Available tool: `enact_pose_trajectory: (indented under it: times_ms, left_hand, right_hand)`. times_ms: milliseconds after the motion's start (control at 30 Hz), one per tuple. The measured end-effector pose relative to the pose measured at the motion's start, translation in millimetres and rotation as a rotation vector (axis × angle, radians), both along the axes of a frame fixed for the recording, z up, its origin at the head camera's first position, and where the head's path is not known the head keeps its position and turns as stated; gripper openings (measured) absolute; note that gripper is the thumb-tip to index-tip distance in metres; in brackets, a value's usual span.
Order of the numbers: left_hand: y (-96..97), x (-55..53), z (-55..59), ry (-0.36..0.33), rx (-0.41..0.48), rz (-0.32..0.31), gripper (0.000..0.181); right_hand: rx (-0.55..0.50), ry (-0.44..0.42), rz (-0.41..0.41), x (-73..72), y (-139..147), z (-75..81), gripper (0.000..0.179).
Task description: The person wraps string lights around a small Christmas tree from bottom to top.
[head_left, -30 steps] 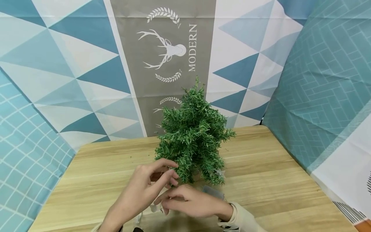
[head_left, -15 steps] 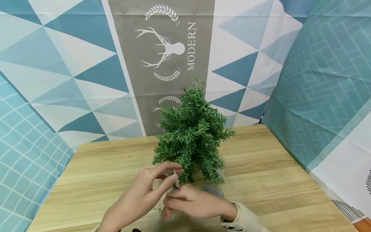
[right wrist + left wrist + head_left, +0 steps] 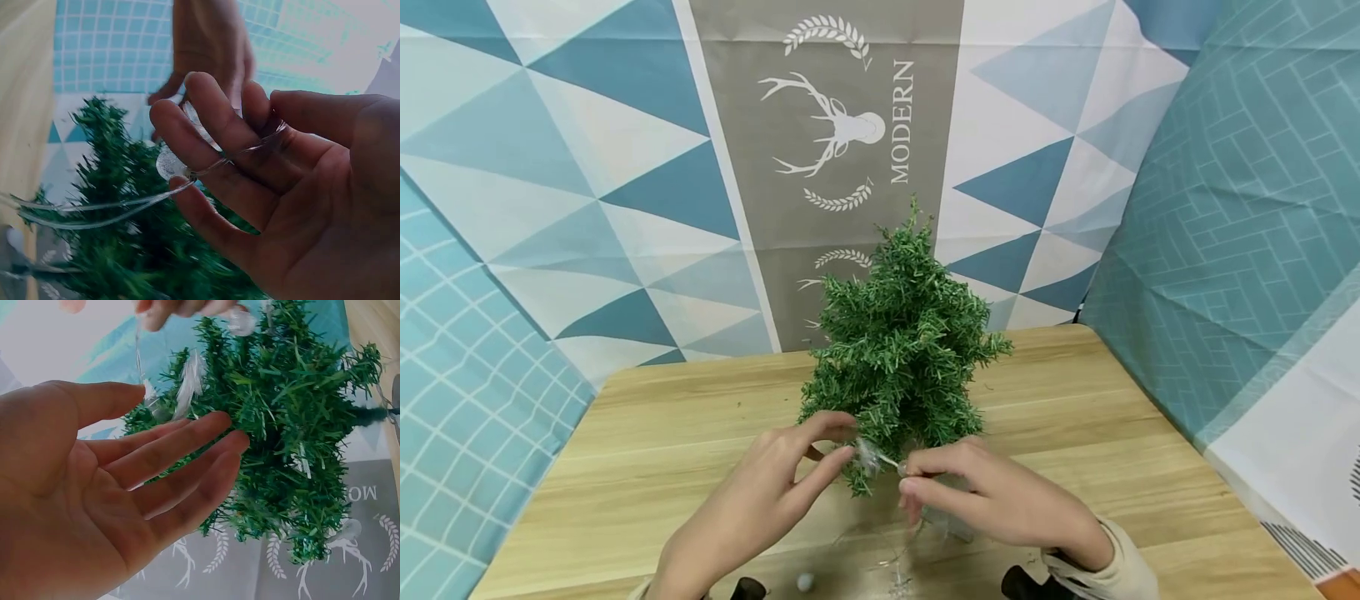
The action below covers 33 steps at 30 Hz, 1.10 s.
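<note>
A small artificial Christmas tree point(image 3: 902, 350) with dense green needles stands upright on the table. My right hand point(image 3: 992, 492) pinches the thin clear wire of a light string point(image 3: 125, 209) between thumb and fingers at the tree's lower front. A clear round bulb point(image 3: 167, 164) hangs at the fingertips of that hand. My left hand point(image 3: 782, 479) is held at the tree's lower left, fingers loosely extended and thumb apart. Just past its fingertips is a clear feather-shaped piece point(image 3: 190, 378) on the string. More clear pieces show among the branches in the left wrist view.
On the wooden table point(image 3: 662, 442), loose wire point(image 3: 891, 562) and a small pale ball point(image 3: 805, 582) lie near the front edge. A clear greyish piece point(image 3: 951, 521) lies beneath my right hand. Patterned cloth point(image 3: 820, 308) hangs behind the tree.
My right hand has moved right and up from beside the left hand, drawing the wire with it. The clear piece between the left fingertips a moment ago is now just beyond them.
</note>
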State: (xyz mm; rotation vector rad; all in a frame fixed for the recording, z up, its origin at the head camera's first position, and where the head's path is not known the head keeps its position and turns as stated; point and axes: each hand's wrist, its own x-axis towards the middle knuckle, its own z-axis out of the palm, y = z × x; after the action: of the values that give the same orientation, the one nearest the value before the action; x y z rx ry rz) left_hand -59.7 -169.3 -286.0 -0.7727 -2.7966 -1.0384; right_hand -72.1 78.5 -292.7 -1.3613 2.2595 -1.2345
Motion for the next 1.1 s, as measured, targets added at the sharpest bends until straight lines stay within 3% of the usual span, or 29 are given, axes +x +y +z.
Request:
enact_pose_trajectory:
  times_ms: [167,400,533,767,900,1100]
  left_hand:
    - [1.4,-5.1,-8.8,-0.005,-0.059,-0.025,0.028]
    - [5.4,-11.4,-22.3,0.151,-0.15,0.01,0.032]
    - [5.9,-15.6,-26.6,0.207,-0.143,0.035,0.025]
    - [-0.6,-21.1,-24.3,0.413,-0.089,0.099,0.009]
    - [-9.9,-19.8,-19.6,0.379,-0.108,0.1,0.016]
    - [-15.3,-20.9,-18.7,0.336,-0.202,0.063,0.02]
  right_hand:
    - [-0.012,-0.014,-0.043,2.4,9,7.1,0.025]
    - [0.034,-0.037,-0.104,6.3,22,17.4,0.024]
    - [0.038,0.024,-0.065,7.3,26,22.2,0.026]
    - [-0.022,0.093,0.056,6.0,25,19.2,0.026]
    - [-0.023,0.138,0.107,7.6,19,16.8,0.023]
    - [0.137,0.112,0.149,7.1,17,11.5,0.019]
